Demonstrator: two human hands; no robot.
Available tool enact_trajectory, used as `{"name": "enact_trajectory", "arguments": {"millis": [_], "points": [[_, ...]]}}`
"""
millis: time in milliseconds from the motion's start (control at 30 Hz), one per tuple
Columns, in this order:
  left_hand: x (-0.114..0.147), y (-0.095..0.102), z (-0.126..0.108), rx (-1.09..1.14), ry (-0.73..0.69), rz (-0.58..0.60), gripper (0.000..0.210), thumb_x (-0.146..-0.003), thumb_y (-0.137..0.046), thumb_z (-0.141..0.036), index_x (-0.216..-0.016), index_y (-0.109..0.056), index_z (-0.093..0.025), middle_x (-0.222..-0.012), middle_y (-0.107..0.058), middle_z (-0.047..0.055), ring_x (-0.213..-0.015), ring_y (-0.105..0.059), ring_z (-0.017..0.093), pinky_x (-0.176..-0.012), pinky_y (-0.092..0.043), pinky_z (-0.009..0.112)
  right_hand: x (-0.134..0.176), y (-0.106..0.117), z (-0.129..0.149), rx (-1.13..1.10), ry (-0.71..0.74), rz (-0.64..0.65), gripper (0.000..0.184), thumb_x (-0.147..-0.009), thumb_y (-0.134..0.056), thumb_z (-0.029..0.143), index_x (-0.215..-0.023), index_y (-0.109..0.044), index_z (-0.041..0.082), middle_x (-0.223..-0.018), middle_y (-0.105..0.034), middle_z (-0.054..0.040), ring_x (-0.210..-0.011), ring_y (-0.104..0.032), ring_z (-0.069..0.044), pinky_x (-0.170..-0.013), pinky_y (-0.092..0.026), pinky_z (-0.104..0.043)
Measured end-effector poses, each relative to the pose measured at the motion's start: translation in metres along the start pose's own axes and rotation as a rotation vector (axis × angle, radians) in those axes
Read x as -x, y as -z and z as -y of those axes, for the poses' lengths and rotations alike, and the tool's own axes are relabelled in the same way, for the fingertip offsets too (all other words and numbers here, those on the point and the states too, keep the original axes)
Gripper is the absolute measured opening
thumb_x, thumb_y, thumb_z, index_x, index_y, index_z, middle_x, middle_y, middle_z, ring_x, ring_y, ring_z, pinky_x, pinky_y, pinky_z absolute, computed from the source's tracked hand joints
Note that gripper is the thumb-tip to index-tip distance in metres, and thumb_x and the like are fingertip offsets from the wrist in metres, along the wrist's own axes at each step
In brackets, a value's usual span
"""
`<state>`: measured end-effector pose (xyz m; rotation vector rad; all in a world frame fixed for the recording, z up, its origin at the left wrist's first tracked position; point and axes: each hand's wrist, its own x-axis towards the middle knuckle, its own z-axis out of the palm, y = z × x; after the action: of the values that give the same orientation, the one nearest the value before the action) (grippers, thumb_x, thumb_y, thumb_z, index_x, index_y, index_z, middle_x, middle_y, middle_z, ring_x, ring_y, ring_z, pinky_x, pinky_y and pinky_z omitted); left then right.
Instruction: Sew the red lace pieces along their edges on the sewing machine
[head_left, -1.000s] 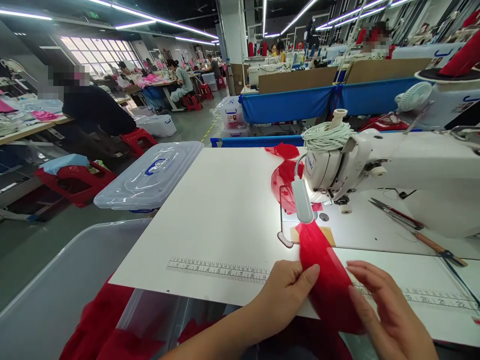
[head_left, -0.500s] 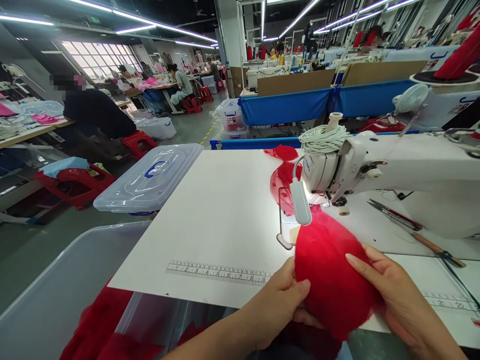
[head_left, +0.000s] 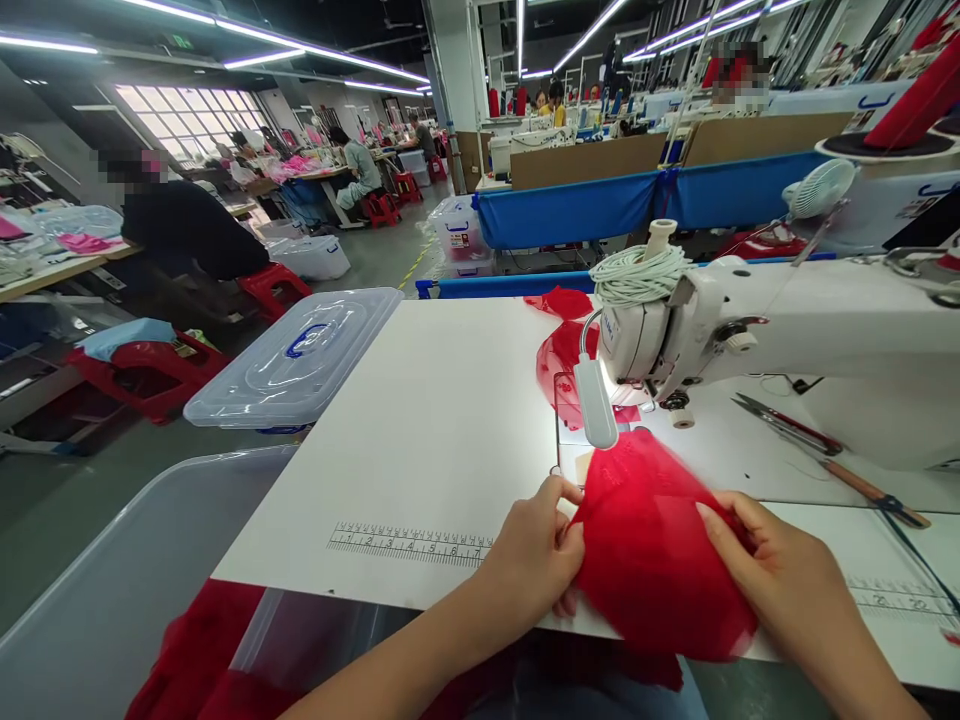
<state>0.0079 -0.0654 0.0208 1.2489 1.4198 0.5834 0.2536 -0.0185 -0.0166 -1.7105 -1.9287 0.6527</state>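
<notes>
A piece of sheer red fabric (head_left: 652, 550) is stretched between my two hands at the front of the sewing machine table (head_left: 420, 420). My left hand (head_left: 536, 550) pinches its left edge, and my right hand (head_left: 772, 560) grips the right edge between thumb and fingers. The fabric's upper end lies close to the needle area of the white sewing machine (head_left: 697, 330); whether it is under the presser foot is hidden by the lamp (head_left: 596, 400). Behind the lamp, more red sheer pieces (head_left: 562, 355) rest on the table.
Scissors (head_left: 787, 425) and a wooden-handled tool (head_left: 874, 492) lie right of the needle area. At left stand an open plastic bin (head_left: 150, 540) with red cloth and a lidded clear box (head_left: 300, 350). A seated person (head_left: 191, 225) is further left.
My left hand has moved left and up along the fabric's edge. The fabric has shifted left and spread wider. My right hand has changed its place little.
</notes>
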Motion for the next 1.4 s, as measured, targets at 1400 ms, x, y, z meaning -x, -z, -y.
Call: {"name": "enact_trajectory", "arguments": {"millis": [1400], "points": [[-0.053, -0.018, -0.016, 0.397, -0.067, 0.115, 0.031, -0.079, -0.067, -0.033, -0.057, -0.05, -0.018, -0.054, -0.055, -0.005, -0.055, -0.059, 0.011, -0.063, -0.054, 0.026, 0.025, -0.017, 0.053, -0.241, -0.071, -0.028, 0.037, -0.081, -0.063, 0.06, -0.096, -0.068, 0.027, -0.075, -0.068, 0.0022, -0.055, -0.06, -0.015, -0.056, -0.048, -0.028]]}}
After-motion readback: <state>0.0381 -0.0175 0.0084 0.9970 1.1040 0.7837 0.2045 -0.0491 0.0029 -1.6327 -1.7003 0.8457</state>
